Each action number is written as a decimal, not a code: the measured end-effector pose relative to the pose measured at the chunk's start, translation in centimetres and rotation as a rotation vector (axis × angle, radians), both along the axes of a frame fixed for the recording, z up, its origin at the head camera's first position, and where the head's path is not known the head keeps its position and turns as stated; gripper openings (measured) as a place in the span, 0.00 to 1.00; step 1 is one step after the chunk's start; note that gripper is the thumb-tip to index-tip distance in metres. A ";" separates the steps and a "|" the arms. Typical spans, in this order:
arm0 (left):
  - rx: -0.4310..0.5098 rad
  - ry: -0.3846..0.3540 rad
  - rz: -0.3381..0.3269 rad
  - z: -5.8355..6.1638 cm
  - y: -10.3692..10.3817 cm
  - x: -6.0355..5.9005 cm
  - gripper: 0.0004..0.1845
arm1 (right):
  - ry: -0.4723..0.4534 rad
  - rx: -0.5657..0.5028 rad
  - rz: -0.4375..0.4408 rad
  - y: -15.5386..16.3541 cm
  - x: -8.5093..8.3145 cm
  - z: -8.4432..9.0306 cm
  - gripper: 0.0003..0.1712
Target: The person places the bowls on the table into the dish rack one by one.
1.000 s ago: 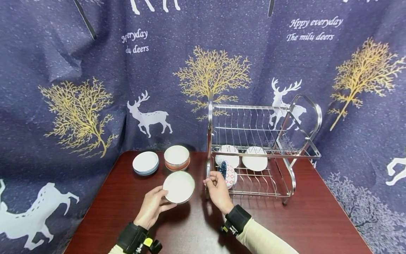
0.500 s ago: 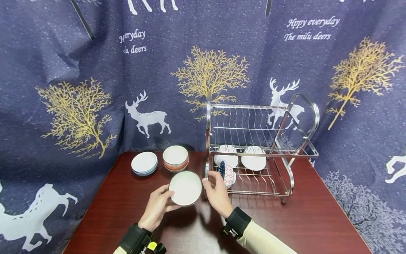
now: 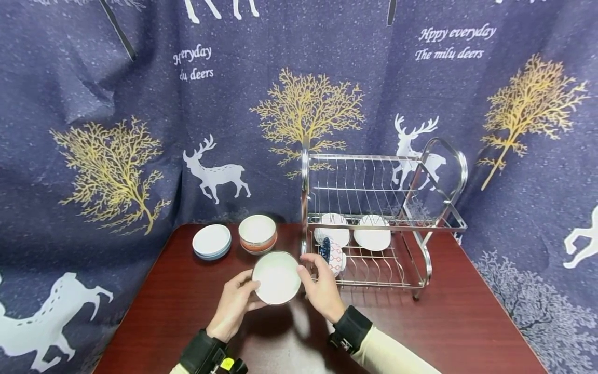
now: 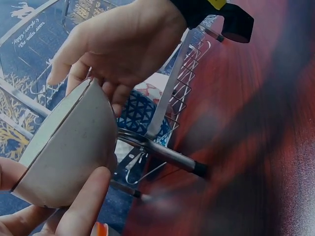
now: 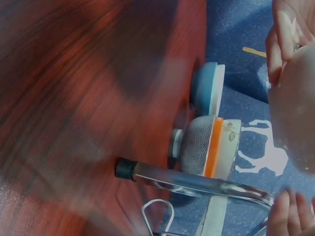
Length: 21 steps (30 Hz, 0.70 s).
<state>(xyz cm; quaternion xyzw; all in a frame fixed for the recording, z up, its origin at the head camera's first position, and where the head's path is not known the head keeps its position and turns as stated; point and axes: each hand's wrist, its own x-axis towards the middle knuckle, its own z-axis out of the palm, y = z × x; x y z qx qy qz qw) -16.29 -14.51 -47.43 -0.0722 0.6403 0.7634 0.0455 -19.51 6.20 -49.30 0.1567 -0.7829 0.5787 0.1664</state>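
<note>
A white-lined bowl with a thin dark rim is held up over the table, tilted so its inside faces the head camera. My left hand grips its left side, thumb over the rim and fingers spread under the outer wall. My right hand is at the opposite rim, its thumb and fingers apart and the fingertips close to the edge. Beyond that hand, a bowl with a red pattern and dark blue inside leans on its side in the steel dish rack.
Two white bowls stand in the rack's lower tier at the back. Left of the rack are stacked bowls with an orange band and stacked blue-and-white bowls. The rack's left post rises just behind my right hand.
My left hand has carried the bowl to the right until its rim meets my right hand. My right hand has drawn its fingers off the rack's post, and its thumb has spread.
</note>
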 end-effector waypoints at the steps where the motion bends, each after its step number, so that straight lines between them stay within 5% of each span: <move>1: 0.002 0.003 -0.002 0.1 0.0 0.0 0.21 | -0.024 -0.016 0.019 0.0 0.1 0.2 0.16; 9: -0.006 0.005 -0.021 0.8 0.3 0.2 0.21 | -0.153 -0.071 0.140 0.2 1.4 2.7 0.15; 12: -0.009 -0.001 -0.019 0.9 0.3 0.2 0.21 | -0.205 -0.089 0.172 0.3 1.1 2.3 0.15; 21: 0.020 -0.004 -0.009 0.7 0.4 0.2 0.20 | -0.457 -0.511 0.440 0.5 -0.2 0.1 0.20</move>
